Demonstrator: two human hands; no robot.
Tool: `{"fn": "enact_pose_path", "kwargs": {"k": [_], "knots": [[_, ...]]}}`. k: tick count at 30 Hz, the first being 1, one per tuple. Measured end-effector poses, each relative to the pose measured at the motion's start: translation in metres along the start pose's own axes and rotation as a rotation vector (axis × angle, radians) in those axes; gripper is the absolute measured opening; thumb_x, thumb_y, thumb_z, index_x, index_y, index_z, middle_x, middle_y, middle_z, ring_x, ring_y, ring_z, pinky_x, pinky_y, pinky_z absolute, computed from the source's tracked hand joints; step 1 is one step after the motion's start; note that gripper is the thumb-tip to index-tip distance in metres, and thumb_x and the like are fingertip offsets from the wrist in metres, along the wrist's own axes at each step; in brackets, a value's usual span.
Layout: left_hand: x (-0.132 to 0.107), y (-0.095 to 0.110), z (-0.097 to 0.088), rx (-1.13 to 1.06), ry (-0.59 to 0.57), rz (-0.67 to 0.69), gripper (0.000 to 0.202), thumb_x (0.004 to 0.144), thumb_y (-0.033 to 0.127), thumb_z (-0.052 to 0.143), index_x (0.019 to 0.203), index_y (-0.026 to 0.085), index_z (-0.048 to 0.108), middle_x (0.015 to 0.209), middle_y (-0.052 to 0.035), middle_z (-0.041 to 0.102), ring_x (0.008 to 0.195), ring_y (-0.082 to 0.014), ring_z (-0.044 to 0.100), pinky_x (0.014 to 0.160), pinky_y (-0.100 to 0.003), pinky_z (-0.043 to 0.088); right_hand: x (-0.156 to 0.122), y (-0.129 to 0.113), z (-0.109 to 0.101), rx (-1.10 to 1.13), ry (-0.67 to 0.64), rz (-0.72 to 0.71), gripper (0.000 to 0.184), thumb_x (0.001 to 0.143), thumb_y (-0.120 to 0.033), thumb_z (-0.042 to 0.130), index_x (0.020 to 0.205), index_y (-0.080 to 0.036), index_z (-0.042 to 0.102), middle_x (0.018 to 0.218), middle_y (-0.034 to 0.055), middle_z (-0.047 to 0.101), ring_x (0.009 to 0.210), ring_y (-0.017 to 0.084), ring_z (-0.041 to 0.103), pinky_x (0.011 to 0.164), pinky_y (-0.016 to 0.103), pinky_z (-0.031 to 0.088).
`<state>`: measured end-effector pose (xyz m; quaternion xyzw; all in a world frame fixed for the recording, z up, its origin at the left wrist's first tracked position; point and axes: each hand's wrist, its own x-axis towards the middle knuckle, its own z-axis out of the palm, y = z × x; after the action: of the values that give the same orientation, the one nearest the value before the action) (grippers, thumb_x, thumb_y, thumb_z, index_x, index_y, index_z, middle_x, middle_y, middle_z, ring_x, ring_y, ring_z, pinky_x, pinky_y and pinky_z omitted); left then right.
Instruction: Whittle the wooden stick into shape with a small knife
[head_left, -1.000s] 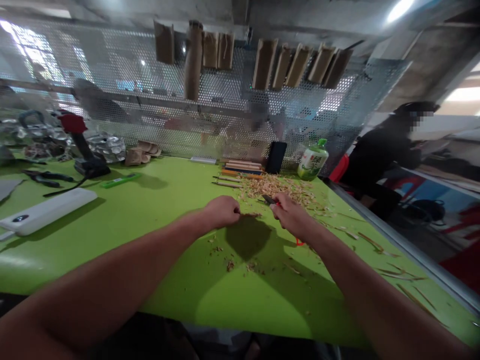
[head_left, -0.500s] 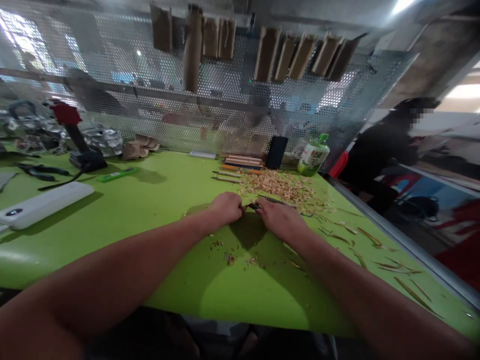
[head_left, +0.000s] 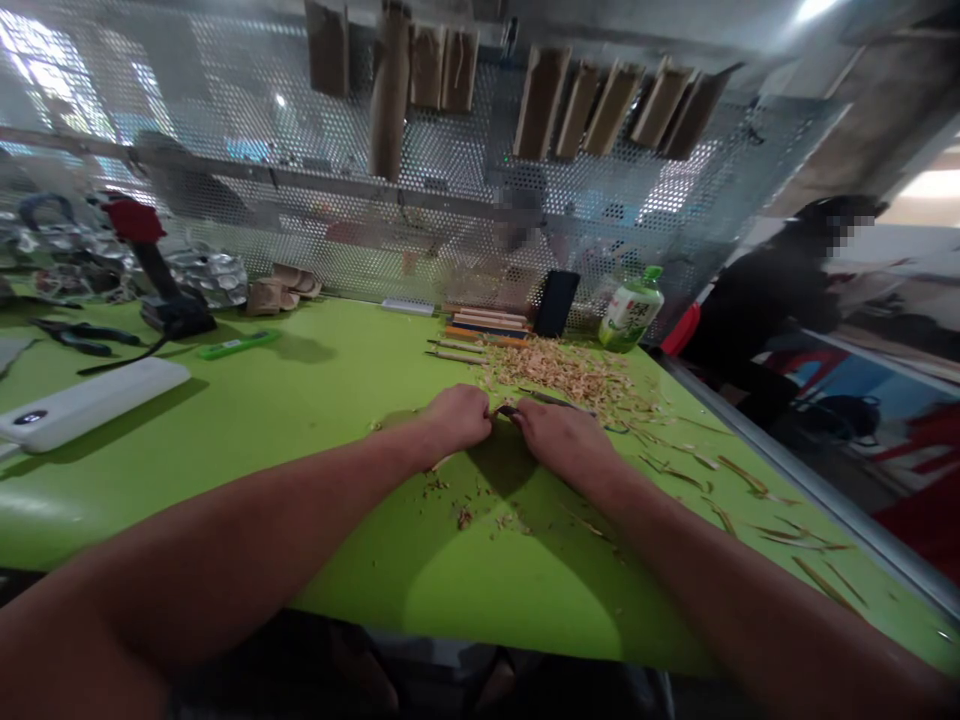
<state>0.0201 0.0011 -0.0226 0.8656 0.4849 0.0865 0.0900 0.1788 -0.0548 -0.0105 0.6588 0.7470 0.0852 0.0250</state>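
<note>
My left hand is closed above the green table, its fingertips pinching a small piece of wood that is mostly hidden. Facing it, my right hand grips a carving knife whose short dark blade points left at that piece. The knife's handle is hidden by my fingers. Just behind my right hand lies another slim dark tool. A heap of pale wood shavings spreads beyond it. Small brown crumbs are scattered on the table below my hands.
Thin tools and stacked strips lie at the back beside a dark upright block and a green bottle. Long peelings litter the right. Left are a white power bank-like device, pliers and a red-topped tool. A person sits at right.
Both hands stay close together, with the left shifted very slightly right. The dark blade has turned a little between them. A pale sliver now shows below my left wrist.
</note>
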Motion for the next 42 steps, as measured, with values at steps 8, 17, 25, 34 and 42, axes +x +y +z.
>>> {"fn": "enact_pose_path", "kwargs": {"k": [8, 17, 25, 34, 42], "knots": [[0.0006, -0.0016, 0.0029, -0.007, 0.013, 0.016, 0.025, 0.076, 0.025, 0.052, 0.082, 0.017, 0.075, 0.082, -0.0103, 0.072, 0.078, -0.0212, 0.067, 0.074, -0.029, 0.05, 0.0004, -0.003, 0.0, -0.026, -0.012, -0.022, 0.036, 0.099, -0.038, 0.03, 0.104, -0.022, 0.062, 0.089, 0.0088, 0.07, 0.08, 0.021, 0.066, 0.066, 0.029, 0.042], [0.0021, -0.0023, 0.0046, -0.018, 0.017, 0.028, 0.024, 0.074, 0.024, 0.053, 0.081, 0.015, 0.074, 0.083, -0.0121, 0.072, 0.08, -0.0224, 0.067, 0.074, -0.029, 0.05, -0.0031, -0.0031, 0.0011, 0.0, 0.02, -0.036, 0.036, 0.099, -0.036, 0.029, 0.101, -0.021, 0.062, 0.092, 0.0087, 0.068, 0.08, 0.02, 0.064, 0.067, 0.028, 0.04], [0.0013, -0.0022, 0.0035, -0.014, 0.009, 0.036, 0.025, 0.074, 0.023, 0.053, 0.082, 0.016, 0.075, 0.083, -0.0116, 0.072, 0.081, -0.0226, 0.067, 0.077, -0.03, 0.05, -0.0044, -0.0054, -0.0001, -0.017, 0.042, -0.019, 0.034, 0.099, -0.035, 0.031, 0.103, -0.021, 0.062, 0.092, 0.0087, 0.068, 0.08, 0.019, 0.064, 0.065, 0.027, 0.04], [-0.0002, 0.0001, 0.0008, -0.012, 0.0, 0.021, 0.023, 0.076, 0.025, 0.054, 0.08, 0.015, 0.074, 0.083, -0.0116, 0.072, 0.08, -0.0223, 0.067, 0.077, -0.03, 0.051, -0.0061, -0.0095, 0.0016, -0.07, 0.061, -0.004, 0.034, 0.099, -0.032, 0.029, 0.105, -0.02, 0.061, 0.091, 0.0085, 0.067, 0.073, 0.018, 0.064, 0.06, 0.026, 0.04], [-0.0005, 0.0003, 0.0016, 0.003, 0.005, 0.03, 0.023, 0.075, 0.023, 0.052, 0.081, 0.016, 0.074, 0.083, -0.0115, 0.072, 0.08, -0.022, 0.067, 0.076, -0.029, 0.05, -0.0028, -0.0083, 0.0054, -0.128, 0.082, -0.056, 0.029, 0.095, -0.02, 0.034, 0.103, -0.018, 0.062, 0.087, 0.0101, 0.068, 0.072, 0.021, 0.065, 0.058, 0.028, 0.041]]}}
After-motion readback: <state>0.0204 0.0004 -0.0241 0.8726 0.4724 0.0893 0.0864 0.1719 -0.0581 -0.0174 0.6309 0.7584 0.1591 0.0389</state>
